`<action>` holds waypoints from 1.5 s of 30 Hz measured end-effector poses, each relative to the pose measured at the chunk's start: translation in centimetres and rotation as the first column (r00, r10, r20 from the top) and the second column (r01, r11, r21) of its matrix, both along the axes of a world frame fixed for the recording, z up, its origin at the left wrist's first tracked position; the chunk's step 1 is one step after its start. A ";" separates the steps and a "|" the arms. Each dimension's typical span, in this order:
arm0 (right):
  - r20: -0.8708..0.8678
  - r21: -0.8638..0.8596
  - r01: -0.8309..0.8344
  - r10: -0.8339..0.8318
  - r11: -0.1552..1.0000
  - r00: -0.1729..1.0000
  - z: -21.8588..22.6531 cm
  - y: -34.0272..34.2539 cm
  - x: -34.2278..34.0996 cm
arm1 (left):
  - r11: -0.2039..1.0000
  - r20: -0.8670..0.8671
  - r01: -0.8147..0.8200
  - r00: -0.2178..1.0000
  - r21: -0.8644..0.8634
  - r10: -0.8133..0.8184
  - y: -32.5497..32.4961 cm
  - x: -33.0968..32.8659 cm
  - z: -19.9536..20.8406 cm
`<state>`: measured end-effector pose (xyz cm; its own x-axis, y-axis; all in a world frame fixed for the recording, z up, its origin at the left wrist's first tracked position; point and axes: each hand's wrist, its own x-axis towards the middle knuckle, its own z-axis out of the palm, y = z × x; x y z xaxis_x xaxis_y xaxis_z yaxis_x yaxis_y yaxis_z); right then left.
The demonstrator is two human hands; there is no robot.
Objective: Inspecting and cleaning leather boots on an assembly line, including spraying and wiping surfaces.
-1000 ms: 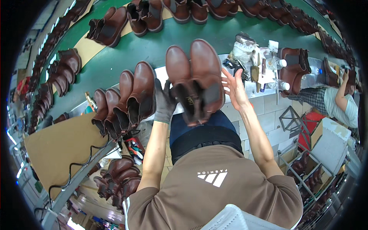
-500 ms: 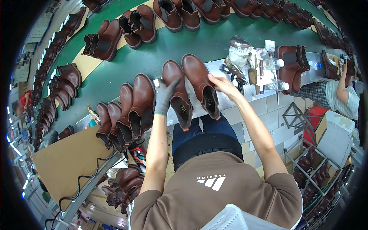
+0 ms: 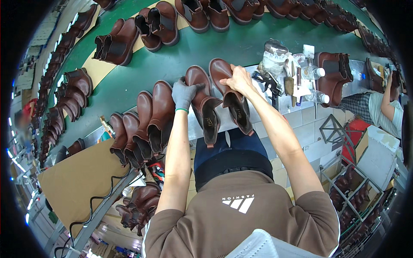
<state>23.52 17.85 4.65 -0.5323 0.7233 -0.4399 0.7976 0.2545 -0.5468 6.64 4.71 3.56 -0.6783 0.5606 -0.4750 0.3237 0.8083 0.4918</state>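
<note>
Two brown leather ankle boots lie side by side in front of me, toes pointing away and openings toward my body. My left hand (image 3: 185,93), in a grey glove, is closed around the left boot (image 3: 199,78), its thumb across the upper. Over the right boot (image 3: 220,69) my bare right hand (image 3: 239,81) is curled, with fingers and thumb gripping its upper. Both boots' shafts hang past the near edge of the metal ledge (image 3: 195,129). Just left of my gloved hand stands another brown boot (image 3: 160,101) in a row of boots.
A green conveyor belt (image 3: 215,47) carries several boot pairs beyond the ledge. To the right are a stained white container (image 3: 273,53), a black spray gun (image 3: 272,86), brushes and clear bottles (image 3: 316,72). A brown cardboard sheet (image 3: 77,180) lies at left. A co-worker (image 3: 383,103) is at far right.
Both boots have shifted slightly away from me and to the right. My right hand has moved from the boot's outer side onto its top; my left hand has slid a little farther forward.
</note>
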 end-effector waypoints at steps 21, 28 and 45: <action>-0.305 -0.829 0.077 -0.564 0.554 0.767 -0.3 -5.0 11.1 | 0.829 0.151 0.165 0.946 0.535 -0.286 -7.3 17.1 5.0; -0.672 -0.718 -0.177 -0.606 0.673 0.425 4.7 -6.9 11.5 | 0.657 0.699 -0.506 0.714 0.558 -0.044 -3.3 13.7 10.6; -0.660 -0.377 0.236 -0.438 0.896 0.610 5.0 -7.5 9.0 | 0.741 0.433 -0.387 0.890 0.549 0.144 -4.8 15.9 7.2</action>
